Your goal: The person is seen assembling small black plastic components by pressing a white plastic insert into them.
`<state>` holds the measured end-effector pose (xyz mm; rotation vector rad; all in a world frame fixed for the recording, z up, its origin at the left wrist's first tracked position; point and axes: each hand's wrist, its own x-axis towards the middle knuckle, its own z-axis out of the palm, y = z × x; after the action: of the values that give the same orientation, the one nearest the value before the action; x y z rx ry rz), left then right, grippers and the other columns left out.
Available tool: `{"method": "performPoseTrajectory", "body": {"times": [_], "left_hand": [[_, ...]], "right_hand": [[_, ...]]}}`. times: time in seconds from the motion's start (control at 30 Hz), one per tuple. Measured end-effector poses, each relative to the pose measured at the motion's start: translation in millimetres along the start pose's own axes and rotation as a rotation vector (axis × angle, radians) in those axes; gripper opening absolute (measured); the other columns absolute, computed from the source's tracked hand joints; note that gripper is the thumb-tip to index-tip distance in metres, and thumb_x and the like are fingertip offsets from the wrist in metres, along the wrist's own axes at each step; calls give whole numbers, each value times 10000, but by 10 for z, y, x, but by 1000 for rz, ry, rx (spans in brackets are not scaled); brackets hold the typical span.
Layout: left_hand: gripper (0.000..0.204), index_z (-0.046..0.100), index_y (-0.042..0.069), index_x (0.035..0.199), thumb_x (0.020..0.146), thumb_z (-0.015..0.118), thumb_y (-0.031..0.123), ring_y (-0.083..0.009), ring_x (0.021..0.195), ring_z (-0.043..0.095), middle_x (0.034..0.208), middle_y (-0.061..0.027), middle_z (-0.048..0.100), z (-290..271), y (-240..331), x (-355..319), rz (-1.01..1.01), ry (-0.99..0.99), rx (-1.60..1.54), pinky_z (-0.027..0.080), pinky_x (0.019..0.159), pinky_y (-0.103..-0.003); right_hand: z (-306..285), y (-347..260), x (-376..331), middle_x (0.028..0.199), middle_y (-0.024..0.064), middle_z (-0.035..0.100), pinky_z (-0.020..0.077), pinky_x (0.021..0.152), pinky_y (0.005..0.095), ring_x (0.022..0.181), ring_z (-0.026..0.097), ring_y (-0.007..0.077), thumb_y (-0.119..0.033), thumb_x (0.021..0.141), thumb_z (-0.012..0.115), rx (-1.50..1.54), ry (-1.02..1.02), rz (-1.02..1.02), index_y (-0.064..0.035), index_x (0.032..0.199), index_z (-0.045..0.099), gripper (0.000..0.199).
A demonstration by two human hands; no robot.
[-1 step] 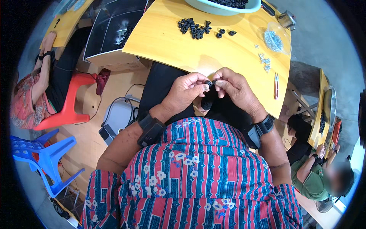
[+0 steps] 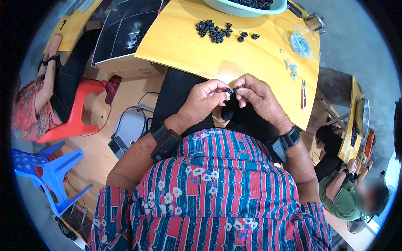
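Over my lap, just off the front edge of the yellow table (image 2: 184, 54), both hands meet at the fingertips. My left hand (image 2: 206, 98) pinches a small round black part (image 2: 228, 91) between thumb and fingers. Close against it, my right hand (image 2: 256, 95) is closed in a pinch, with a dark bit (image 2: 235, 90) showing at its fingertips that is too small to name. A pile of similar black parts (image 2: 215, 32) lies beyond my hands on the table, with a few loose ones (image 2: 241, 38) to its right.
At the back stands a pale green basin (image 2: 251, 11) of black parts. On the right are a clear bowl (image 2: 307, 45) of small shiny pieces, a loose heap of them (image 2: 290, 69), snips (image 2: 303, 95) and a metal cup (image 2: 315, 21). A lined box (image 2: 121, 62) stands left. Other people sit on both sides.
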<state>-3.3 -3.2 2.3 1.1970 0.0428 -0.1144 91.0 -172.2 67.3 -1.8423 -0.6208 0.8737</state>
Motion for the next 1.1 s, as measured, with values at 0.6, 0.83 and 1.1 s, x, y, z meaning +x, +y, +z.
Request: {"method": "performPoseTrajectory", "body": {"times": [0.6, 0.83, 1.1], "left_hand": [[206, 571, -20, 1075, 910, 543, 100, -90, 856, 589, 944, -53, 617, 3, -19, 6, 18, 3, -17, 502, 762, -235], [202, 568, -20, 1076, 907, 543, 88, -97, 857, 595, 952, -50, 615, -2, -31, -2, 10, 18, -31, 509, 762, -241], [181, 571, -11, 1057, 909, 544, 89, -99, 865, 593, 952, -45, 608, -42, -50, 9, 8, 3, -34, 512, 763, -246]], "right_hand": [[160, 96, -20, 769, 55, 621, 492, 640, 244, 672, 602, 117, -8, 804, 632, -69, 265, -163, -13, 899, 640, 96], [165, 100, 18, 773, 90, 628, 494, 653, 284, 709, 622, 203, -31, 743, 694, -331, 325, -408, -40, 851, 669, 112], [180, 160, 14, 804, 41, 629, 484, 686, 242, 748, 594, 116, 57, 769, 630, 214, 248, -201, -1, 872, 644, 119]]}}
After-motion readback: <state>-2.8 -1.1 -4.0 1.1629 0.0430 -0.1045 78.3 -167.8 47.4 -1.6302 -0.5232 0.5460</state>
